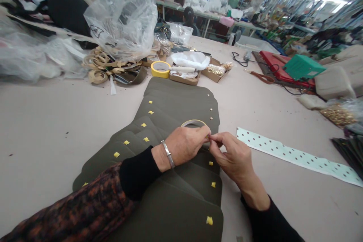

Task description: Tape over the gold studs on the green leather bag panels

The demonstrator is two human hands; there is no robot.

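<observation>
My left hand, with a metal bangle at the wrist, is closed on a roll of yellow tape seen nearly edge-on. Thumb and fingertips of my right hand pinch together against the left fingertips, at the tape's loose end, which is mostly hidden. Beneath both hands lie overlapping dark olive panels in a staggered stack. Small yellow tape pieces are stuck along their left and right edges. Several small metal studs show near the upper right edge.
A second yellow tape roll stands beyond the panels, beside small boxes of metal parts. Coiled straps and a clear plastic bag are at back left. Right of the panels lies a dotted pale strip; a green box sits farther back.
</observation>
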